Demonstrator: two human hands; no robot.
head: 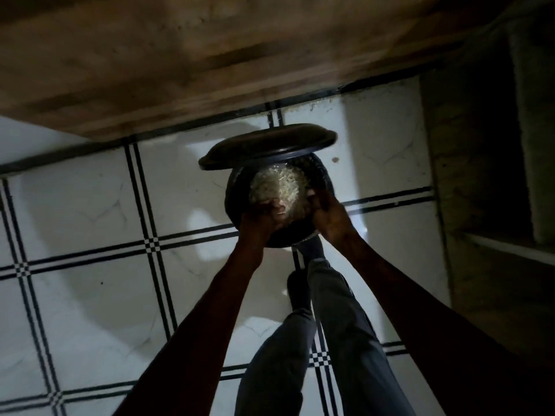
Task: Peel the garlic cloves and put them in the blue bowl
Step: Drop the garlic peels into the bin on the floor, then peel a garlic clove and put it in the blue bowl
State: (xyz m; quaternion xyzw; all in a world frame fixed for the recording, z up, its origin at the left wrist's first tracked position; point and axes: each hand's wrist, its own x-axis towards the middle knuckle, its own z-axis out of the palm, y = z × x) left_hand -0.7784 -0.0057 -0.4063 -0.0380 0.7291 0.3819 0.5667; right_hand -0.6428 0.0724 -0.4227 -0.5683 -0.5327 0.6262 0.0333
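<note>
The person stood over a dark round bin (277,205) on the white tiled floor with black grid lines (90,205), its dark round hinged lid (267,147) tipped up on the far side. Both arms reached straight down into the opening. Inside lay a pale, papery heap of what looked like garlic skins (277,183), on the far side of both hands.

The left hand (259,219) hovered over the near-left part of the opening, fingers curled loosely inward around something small and pale near its tips; blur and dim light kept me from telling whether it truly pinched a thing or was shedding scraps. The right hand (329,216) sat at the near-right rim, fingers bent over the edge or just inside it; whether it gripped the rim I could not tell.

No blue bowl and no whole garlic clove showed anywhere in view. I judged the hands were dumping peelings, so the cloves and bowl probably lay out of sight, perhaps up on the brown wooden counter (180,55) beyond the bin. The left hand was the one nearer the heap, which lay straight ahead of its fingertips.
</note>
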